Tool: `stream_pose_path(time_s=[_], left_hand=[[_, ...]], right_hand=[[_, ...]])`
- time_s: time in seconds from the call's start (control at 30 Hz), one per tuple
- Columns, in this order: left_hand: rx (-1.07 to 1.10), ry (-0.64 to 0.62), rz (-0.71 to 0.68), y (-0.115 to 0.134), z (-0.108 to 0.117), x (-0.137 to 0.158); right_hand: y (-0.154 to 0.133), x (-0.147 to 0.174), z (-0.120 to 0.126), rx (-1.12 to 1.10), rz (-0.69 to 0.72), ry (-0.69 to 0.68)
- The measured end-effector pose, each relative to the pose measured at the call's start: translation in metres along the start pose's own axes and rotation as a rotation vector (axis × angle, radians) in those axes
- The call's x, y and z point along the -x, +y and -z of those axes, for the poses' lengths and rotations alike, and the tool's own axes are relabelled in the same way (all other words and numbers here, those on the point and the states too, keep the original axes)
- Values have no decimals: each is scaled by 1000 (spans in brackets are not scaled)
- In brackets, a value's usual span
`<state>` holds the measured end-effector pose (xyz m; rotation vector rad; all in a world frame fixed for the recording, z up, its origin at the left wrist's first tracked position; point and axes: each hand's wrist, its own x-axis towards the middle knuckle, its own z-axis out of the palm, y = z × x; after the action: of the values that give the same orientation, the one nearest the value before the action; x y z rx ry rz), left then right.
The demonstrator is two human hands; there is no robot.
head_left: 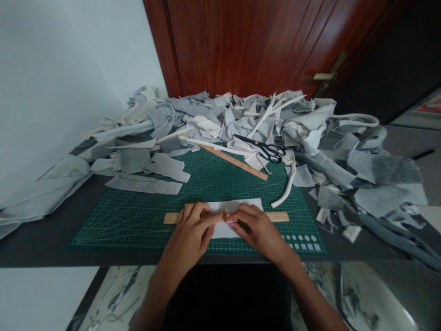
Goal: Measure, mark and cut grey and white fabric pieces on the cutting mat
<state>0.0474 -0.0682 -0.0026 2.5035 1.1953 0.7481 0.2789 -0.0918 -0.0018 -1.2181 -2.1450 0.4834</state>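
A wooden ruler (pixel 278 216) lies crosswise over a piece of whitish fabric (pixel 255 202) near the front edge of the green cutting mat (pixel 138 220). My left hand (pixel 195 225) holds the ruler down left of its middle, with the index finger reaching along it to the right. My right hand (pixel 255 229) is closed in a pinch around a slim pink thing (pixel 230 221) at the ruler's middle. Its kind is too small to make out, and fingers cover most of it. The fabric's middle is hidden under ruler and hands.
Behind the mat lies a heap of grey and white fabric scraps (pixel 220 115). Black-handled scissors (pixel 265 149) and a second wooden ruler (pixel 237 162) lie before it. Cut strips (pixel 144 184) rest at left, a white cord (pixel 287 188) at right. A door (pixel 241 46) stands beyond.
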Motion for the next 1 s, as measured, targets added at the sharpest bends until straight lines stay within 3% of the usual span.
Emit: stream_pose_path(time_s=[0.27, 0.7, 1.0], left_hand=[[0, -94, -211, -8, -7, 3], [13, -156, -236, -9, 3, 1], [21, -175, -230, -7, 6, 1]], right_hand=[[-1, -8, 6, 20, 32, -49], [-2, -19, 20, -83, 2, -156], [16, -5, 36, -57, -6, -180]])
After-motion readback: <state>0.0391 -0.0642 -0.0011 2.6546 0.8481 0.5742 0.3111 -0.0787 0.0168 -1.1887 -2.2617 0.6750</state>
